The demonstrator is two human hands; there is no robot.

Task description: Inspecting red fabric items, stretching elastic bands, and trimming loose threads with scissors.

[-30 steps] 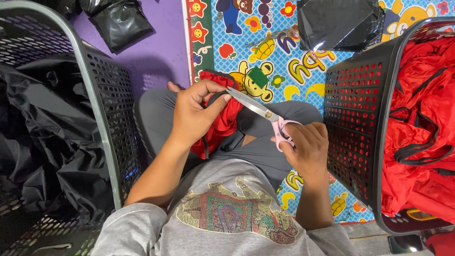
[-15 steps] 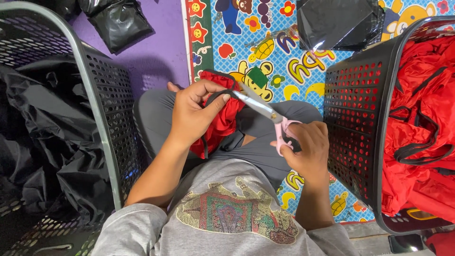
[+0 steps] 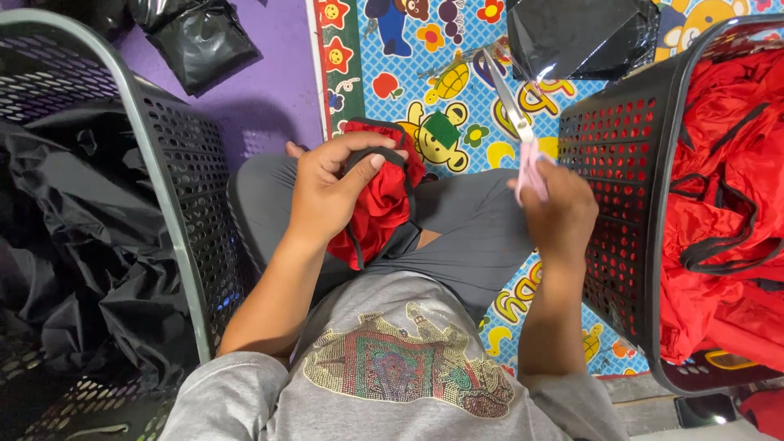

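A small red fabric piece with black trim (image 3: 380, 204) rests on the person's lap, over the grey trousers, pinched at its black edge by the left hand (image 3: 327, 192), whose fingers clamp it so the trim stays presented. The right hand (image 3: 559, 212) is clenched round the pink handles of scissors (image 3: 514, 110), blades pointing up and away from the cloth. Black baskets flank the knees: one with black fabric (image 3: 90, 245), one with red fabric (image 3: 727, 212), within arm's reach on the patterned mat (image 3: 425, 73).

Left hand (image 3: 327, 192) fingers pinched shut; right hand (image 3: 559, 208) fisted, raised
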